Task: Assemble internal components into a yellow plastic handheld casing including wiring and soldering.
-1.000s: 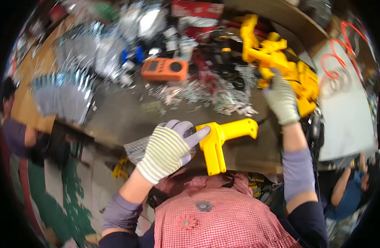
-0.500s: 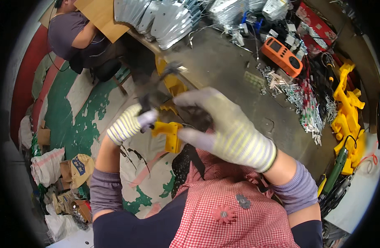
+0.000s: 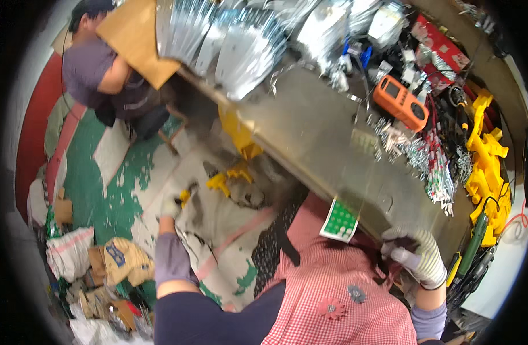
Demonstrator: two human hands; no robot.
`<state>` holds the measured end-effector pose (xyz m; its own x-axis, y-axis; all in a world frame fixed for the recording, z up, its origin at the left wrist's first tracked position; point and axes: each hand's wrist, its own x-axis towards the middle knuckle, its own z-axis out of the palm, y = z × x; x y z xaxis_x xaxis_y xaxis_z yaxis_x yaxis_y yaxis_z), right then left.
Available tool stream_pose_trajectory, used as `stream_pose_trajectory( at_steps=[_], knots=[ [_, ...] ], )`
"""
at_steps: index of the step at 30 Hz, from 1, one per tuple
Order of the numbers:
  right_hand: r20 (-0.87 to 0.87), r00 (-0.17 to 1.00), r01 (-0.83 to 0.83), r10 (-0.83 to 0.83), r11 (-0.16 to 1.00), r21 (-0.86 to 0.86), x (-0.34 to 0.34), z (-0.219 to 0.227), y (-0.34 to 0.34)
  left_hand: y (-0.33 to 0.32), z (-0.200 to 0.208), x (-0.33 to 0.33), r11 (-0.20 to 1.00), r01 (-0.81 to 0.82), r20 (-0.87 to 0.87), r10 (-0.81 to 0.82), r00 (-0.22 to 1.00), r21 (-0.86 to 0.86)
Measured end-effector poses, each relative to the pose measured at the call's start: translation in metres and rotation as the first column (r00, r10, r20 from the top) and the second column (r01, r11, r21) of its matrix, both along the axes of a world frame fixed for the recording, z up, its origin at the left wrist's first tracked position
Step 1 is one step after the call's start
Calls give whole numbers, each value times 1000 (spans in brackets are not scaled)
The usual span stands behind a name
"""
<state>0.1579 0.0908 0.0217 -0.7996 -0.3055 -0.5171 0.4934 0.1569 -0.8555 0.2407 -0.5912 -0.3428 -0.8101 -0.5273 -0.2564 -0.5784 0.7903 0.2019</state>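
At centre-left, a yellow-and-black tool (image 3: 185, 198) sits at the left hand (image 3: 170, 209), fingers too blurred to tell; a loose grip could drop it. Lower right, the right hand (image 3: 418, 256) half-curls, contents hidden.

On a grey-brown workbench (image 3: 315, 118), we see an orange meter (image 3: 400, 102) near loose metal pieces (image 3: 413, 154). At upper left, we see a co-worker (image 3: 106, 75); below, a pale sack (image 3: 71, 252) near patchy green flooring (image 3: 91, 158).

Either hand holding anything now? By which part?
Left hand: apparently a yellow-and-black piece, too blurred to tell by which part. Right hand: curled, but can't tell whether it holds anything.
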Motion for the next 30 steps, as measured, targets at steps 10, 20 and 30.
stream_pose_trajectory(
  at_steps=[10,20,30],
  knots=[
    [7,986,169,-169,981,-97,21,-24,32,237,272,-234,927,227,-913,-347,213,-299],
    [-199,974,-85,107,990,113,20,-22,51,409,352,-416,711,395,-233,-611,756,-582],
    [-659,480,598,579,334,728,-84,-22,154,446,358,-436,740,72,-503,-521,690,-668]
  ],
)
